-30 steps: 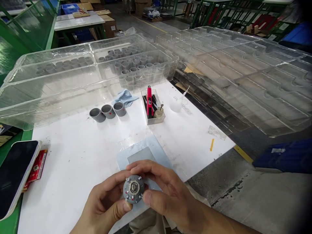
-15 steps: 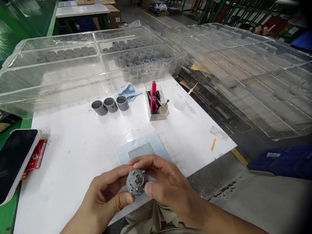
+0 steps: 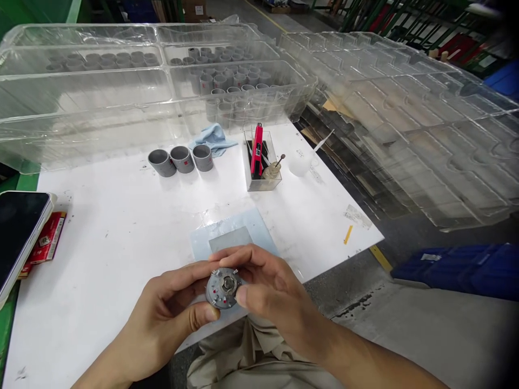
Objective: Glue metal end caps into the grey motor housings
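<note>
A round grey metal part (image 3: 222, 288) with small pins, red dots and a dark centre hub is held up between both hands, its face toward me. My left hand (image 3: 174, 308) grips its left side, thumb at the lower edge. On the right side, my right hand (image 3: 275, 297) has its thumb against the rim and its fingers curled over the top. Under and beyond the hands lies a light blue sheet (image 3: 259, 232) with a grey rectangular plate (image 3: 231, 239) on it. Three grey cylinders (image 3: 182, 159) stand in a row on the white table (image 3: 113, 243).
A clear box (image 3: 263, 183) holds a red cutter (image 3: 257, 151) and a small jar. Nearby are a blue cloth (image 3: 214, 139) and a translucent bottle (image 3: 300, 163). Clear trays (image 3: 170, 97) with many grey cylinders stand behind. A phone (image 3: 20, 232) lies at left, on red packets (image 3: 48, 237).
The whole view has shifted slightly, with the table items appearing higher and a little to the left. Both hands still hold the round part, which appears slightly turned.
</note>
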`<state>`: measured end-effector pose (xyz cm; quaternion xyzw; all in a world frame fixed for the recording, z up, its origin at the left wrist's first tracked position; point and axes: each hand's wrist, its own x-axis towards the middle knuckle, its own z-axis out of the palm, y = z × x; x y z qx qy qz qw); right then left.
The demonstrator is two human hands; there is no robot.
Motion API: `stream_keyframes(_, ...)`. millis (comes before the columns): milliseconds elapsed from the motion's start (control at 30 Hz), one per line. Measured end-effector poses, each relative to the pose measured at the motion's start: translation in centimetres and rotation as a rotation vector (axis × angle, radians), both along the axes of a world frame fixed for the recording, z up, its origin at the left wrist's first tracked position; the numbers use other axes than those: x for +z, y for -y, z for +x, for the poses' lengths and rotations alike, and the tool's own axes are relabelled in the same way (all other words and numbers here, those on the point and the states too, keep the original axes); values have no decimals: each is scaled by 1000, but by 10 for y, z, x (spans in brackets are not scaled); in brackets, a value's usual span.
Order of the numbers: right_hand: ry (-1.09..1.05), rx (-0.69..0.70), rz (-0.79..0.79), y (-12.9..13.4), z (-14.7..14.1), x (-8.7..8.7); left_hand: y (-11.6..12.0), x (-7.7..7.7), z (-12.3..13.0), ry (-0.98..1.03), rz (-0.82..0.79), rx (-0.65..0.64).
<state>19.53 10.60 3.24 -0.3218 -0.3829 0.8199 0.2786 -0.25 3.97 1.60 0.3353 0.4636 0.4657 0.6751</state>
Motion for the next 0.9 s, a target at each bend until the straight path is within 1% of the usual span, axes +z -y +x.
stream_keyframes(200,-11,-13,-41,0,0,2,4,-1,0,-16,5,8)
stream_keyframes(400,-155,27,-21,2,7,-7,5,-5,0,-52,16,27)
stream_keyframes(500,-125,42,-8,4,9,-8,5,-6,-1,-70,16,25)
stream_keyframes(700,-78,32,1,7,7,-3,3,-3,0,-68,32,7)
stream_keyframes(900,-13,-18,57,13,4,1,2,-4,2,-118,41,19)
